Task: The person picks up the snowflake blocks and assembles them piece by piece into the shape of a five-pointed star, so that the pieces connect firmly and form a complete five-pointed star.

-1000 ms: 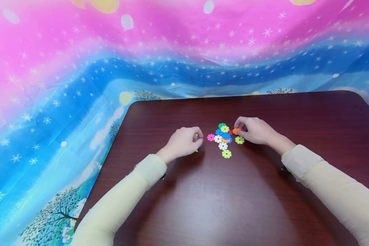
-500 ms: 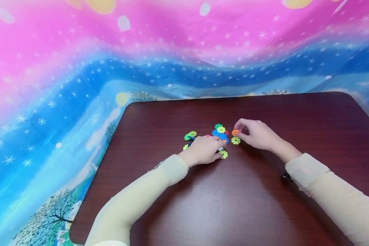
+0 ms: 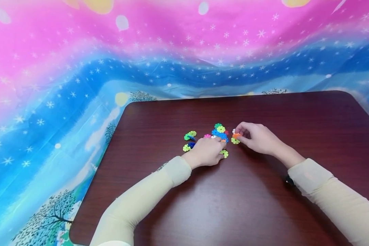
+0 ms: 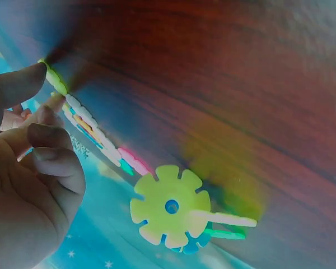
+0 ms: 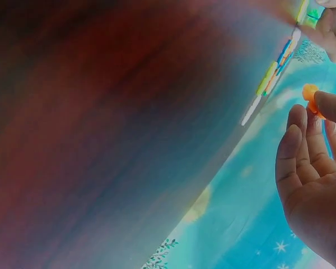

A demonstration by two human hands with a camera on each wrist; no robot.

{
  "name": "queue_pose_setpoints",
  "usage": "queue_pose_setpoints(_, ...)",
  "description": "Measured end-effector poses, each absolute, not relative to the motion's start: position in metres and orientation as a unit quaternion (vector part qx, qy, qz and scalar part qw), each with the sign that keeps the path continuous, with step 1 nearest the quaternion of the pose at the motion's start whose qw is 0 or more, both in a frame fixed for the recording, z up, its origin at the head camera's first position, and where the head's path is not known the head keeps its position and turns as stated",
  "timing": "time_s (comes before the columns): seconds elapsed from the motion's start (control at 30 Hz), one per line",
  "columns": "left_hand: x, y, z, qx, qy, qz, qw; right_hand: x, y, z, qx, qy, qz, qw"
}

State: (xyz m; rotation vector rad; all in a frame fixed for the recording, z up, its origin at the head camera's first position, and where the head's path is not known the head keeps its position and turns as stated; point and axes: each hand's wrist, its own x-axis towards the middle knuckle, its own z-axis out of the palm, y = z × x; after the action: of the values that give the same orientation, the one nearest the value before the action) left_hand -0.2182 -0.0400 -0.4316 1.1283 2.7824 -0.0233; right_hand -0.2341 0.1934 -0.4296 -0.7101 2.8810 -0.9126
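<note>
Orange showed at the fingertips of the right hand, where a notched orange disc was pinched by the thumb against the fingers and held above the tabletop. A second earlier, a bundle of discs had been held in the left hand; since then the bundle, seemingly slotted together in part, had been set down to that hand's left. The left hand had thus been freed and brought across to the loose pieces, so attention was judged to have been shifted to them. The nearest yellow-green disc was reached by the left thumb, with the index finger by its far edge; these digits were spread apart, and whether any grip had been taken could not be told. Beside the orange disc, blue discs were seen to its left; another yellow-green one was partly overlapped by it in the head view.
</note>
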Motion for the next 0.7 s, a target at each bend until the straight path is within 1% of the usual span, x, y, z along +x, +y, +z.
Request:
queue_pose_setpoints(0.17,-0.216,-0.038,-0.435,0.373,0.925,-0.007,0.066,-0.232,0.194,-0.434,-0.235,0.926,-0.296,0.006)
queue_pose_setpoints(0.33,-0.216,-0.039,-0.436,0.364,0.928,0.029,0.075,-0.23,0.195,-0.435,-0.24,0.923,-0.301,-0.008)
queue_pose_setpoints(0.53,-0.219,-0.046,-0.438,0.352,0.921,0.141,0.092,-0.227,0.196,-0.433,-0.248,0.919,-0.307,-0.014)
queue_pose_setpoints(0.7,-0.224,-0.054,-0.432,0.293,0.91,0.276,0.103,-0.223,0.197,-0.43,-0.261,0.912,-0.314,-0.027)
